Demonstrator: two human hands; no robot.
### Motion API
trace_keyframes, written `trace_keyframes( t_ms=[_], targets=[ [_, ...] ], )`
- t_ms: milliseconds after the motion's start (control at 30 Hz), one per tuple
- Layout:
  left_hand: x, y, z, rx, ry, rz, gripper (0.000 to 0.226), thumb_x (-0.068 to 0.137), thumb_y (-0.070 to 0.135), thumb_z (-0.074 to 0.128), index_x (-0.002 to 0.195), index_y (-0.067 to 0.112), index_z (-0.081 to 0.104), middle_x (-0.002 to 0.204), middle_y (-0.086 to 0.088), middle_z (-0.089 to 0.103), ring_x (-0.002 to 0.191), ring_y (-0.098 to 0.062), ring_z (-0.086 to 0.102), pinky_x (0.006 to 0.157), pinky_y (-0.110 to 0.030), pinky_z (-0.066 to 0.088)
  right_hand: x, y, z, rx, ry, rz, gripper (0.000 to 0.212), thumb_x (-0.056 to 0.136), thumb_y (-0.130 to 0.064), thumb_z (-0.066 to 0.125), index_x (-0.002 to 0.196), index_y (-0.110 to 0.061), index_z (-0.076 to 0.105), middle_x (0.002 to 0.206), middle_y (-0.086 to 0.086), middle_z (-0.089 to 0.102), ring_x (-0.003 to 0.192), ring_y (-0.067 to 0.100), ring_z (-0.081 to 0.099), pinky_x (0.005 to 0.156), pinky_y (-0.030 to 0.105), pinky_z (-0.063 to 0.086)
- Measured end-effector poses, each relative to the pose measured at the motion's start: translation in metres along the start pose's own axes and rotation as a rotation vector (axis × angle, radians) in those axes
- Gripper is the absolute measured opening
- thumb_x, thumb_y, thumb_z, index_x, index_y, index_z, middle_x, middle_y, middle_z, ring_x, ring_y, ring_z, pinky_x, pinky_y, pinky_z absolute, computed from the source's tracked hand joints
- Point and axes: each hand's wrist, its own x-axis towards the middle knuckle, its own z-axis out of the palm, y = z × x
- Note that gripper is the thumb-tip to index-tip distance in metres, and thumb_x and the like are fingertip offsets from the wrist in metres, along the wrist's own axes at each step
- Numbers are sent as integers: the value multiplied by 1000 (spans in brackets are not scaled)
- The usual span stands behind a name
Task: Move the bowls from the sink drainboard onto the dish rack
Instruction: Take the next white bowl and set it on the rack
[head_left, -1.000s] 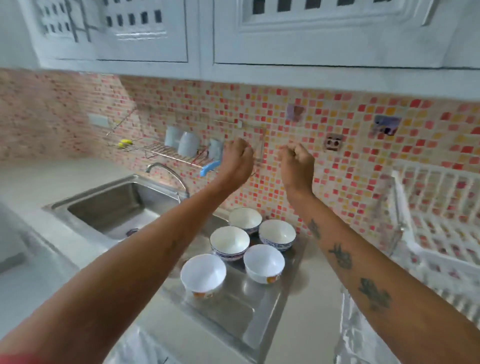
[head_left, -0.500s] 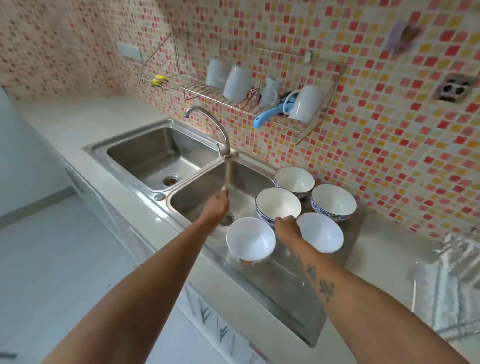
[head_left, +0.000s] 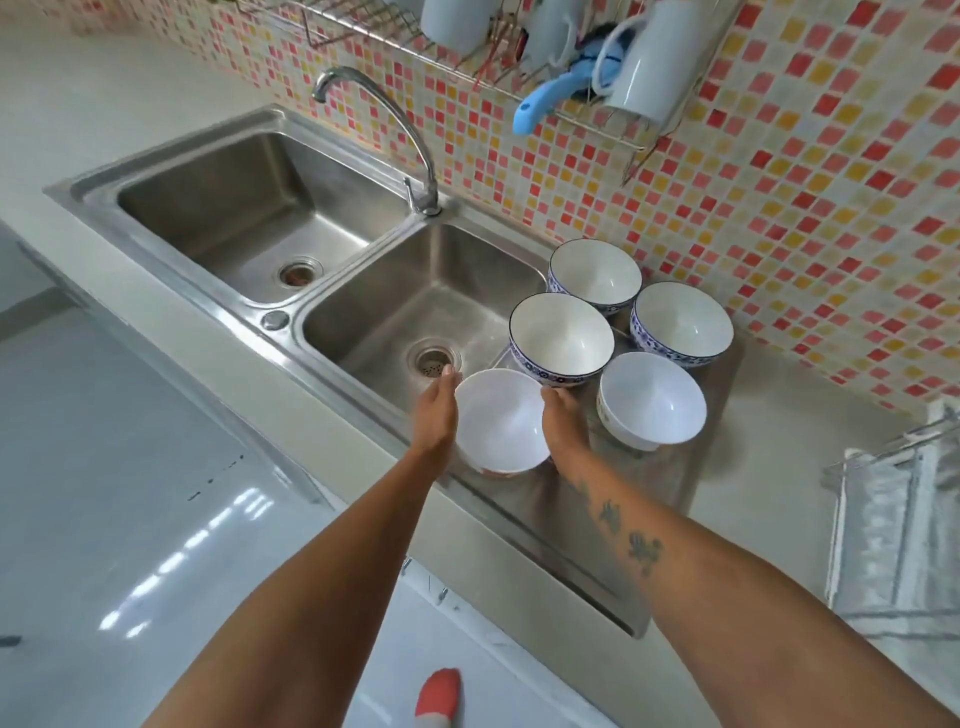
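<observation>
Several bowls stand upright on the steel drainboard (head_left: 649, 483) to the right of the sink. The nearest plain white bowl (head_left: 501, 421) sits at the drainboard's front left, and both hands cup it. My left hand (head_left: 436, 410) lies against its left side, my right hand (head_left: 563, 423) against its right side. A second plain white bowl (head_left: 652, 397) is just to the right. Behind them stand three blue-patterned bowls (head_left: 561, 335) (head_left: 595, 273) (head_left: 680, 322). The white dish rack (head_left: 893, 525) is at the right edge, partly cut off.
A double steel sink (head_left: 426, 291) with a curved faucet (head_left: 384, 119) lies left of the bowls. A wire wall rack (head_left: 597, 124) above holds white mugs (head_left: 649, 57) and a blue-handled tool (head_left: 545, 101). Tiled wall is close behind the bowls.
Both hands dropped from up by the wall to the drainboard, and my view tilted down. They now press against the two sides of the nearest white bowl.
</observation>
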Motion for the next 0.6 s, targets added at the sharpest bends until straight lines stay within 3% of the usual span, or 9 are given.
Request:
trace_keyframes(
  t_ms=[200,333,467,600],
  targets=[
    [-12,-2,15,-166,53,-77,38,100,40,37,81,22,64,100,-10,66,93,-25,61,83,-34,46,-3,0,9,106,80,37,18,92,-21,42,85,-16,57,94,9,59,89,28,54,85,42,48],
    [-10,0,14,-212,63,-140,42,100,46,34,100,17,65,103,-11,66,95,-28,62,85,-36,47,-5,1,8,139,51,50,23,90,-22,41,73,-19,56,93,9,60,90,28,55,86,44,49],
    [-14,6,14,-237,54,-220,56,98,53,31,117,12,65,109,-14,66,97,-31,62,90,-40,49,-11,1,3,146,32,50,20,89,-23,40,86,-16,58,98,8,61,100,33,60,94,49,50],
    [-32,26,16,-292,51,-208,49,97,51,32,102,16,65,106,-13,67,97,-33,62,92,-42,49,-28,-13,-12,225,38,-3,19,94,-20,39,93,-15,58,101,6,59,94,25,53,86,36,45]
  ],
)
